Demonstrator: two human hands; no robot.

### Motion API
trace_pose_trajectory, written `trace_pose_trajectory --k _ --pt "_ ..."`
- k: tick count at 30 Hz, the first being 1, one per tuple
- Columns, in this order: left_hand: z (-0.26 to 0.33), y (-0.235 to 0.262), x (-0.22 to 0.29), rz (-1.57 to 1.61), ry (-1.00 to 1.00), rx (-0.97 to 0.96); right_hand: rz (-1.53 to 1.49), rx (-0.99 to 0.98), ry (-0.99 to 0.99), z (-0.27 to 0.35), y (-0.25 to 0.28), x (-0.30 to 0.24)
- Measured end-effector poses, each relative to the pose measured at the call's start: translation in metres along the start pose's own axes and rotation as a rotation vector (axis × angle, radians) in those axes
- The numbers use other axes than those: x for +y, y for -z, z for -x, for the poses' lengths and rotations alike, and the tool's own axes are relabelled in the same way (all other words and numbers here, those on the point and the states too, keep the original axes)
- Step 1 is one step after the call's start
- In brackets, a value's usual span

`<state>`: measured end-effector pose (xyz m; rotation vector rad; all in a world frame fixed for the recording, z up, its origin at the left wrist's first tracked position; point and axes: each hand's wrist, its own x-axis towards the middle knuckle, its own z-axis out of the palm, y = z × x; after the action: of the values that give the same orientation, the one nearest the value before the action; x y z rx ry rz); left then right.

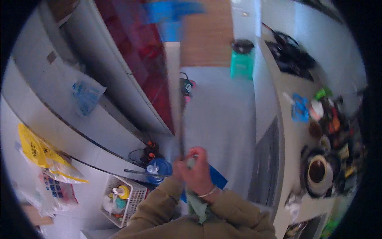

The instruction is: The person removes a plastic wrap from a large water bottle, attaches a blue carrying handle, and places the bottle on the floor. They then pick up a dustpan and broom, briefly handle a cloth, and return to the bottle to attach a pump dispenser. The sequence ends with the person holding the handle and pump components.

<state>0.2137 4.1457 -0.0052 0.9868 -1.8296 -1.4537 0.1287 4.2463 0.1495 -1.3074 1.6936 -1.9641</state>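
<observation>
In front of my body, my right hand (200, 174) is closed in a fist around a pale green cloth (197, 207), which hangs down below the wrist. My left hand (178, 170) is pressed up against it, fingers curled and partly hidden; what it grips cannot be made out. A narrow blurred upright strip (181, 131) rises just above the hands, and I cannot tell whether they hold it. A thin dark rod (139, 172) runs sideways toward my left wrist. Below the hands shows a flat blue panel (217, 178), partly covered by my sleeves.
To the left stand a white basket (135, 199) with bottles and a blue water jug (162, 165). A red-fronted cabinet or refrigerator (139, 51) is ahead left. On the right, a counter (292, 159) carries a pot (317, 171) and a stove (288, 59). A green bin (241, 65) stands ahead.
</observation>
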Motion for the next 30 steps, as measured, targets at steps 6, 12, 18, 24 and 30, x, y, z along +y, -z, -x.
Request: trace_pose_trajectory --k 6,12,18,24,30 --pt "-0.078 -0.051 -0.006 0.044 0.093 0.002 0.101 0.095 -0.224 -0.075 0.022 0.037" --pt "-0.128 -0.09 -0.016 -0.01 -0.016 0.108 -0.044 -0.156 -0.184 -0.156 0.064 0.091" --pt "-0.176 -0.088 0.006 -0.258 0.008 0.322 0.077 -0.506 0.056 -0.186 0.026 0.183" --pt "-0.187 -0.057 0.007 -0.255 -0.064 0.445 0.133 -0.633 0.021 -0.19 -0.023 0.243" --pt "-0.218 -0.012 -0.02 -0.099 0.12 0.545 0.106 -0.814 0.038 -0.22 -0.094 0.262"
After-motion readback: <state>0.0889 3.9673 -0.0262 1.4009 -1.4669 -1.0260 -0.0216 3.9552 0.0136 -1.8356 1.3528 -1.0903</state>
